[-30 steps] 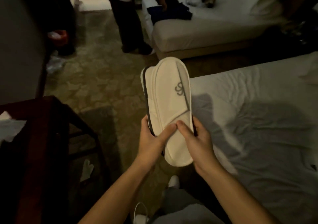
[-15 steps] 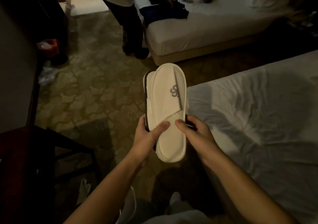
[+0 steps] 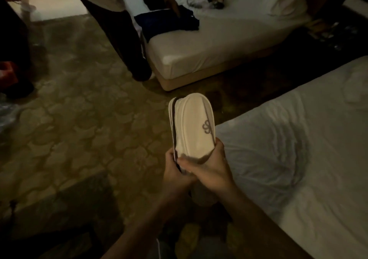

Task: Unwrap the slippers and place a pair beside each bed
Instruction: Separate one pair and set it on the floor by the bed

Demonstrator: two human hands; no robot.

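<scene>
We hold 2 flat white cloth slippers with a grey monogram, stacked sole to sole, upright over the patterned brown carpet beside the near white-sheeted bed. Our left hand and right hand clasp the heel end, fingers closed tight around it. We judge the pair is unwrapped; next, separate and lay them beside this bed.

Both hands, left and right, clasped around heel end of stacked white slippers, held upright over carpet, just left of near bed.
</scene>
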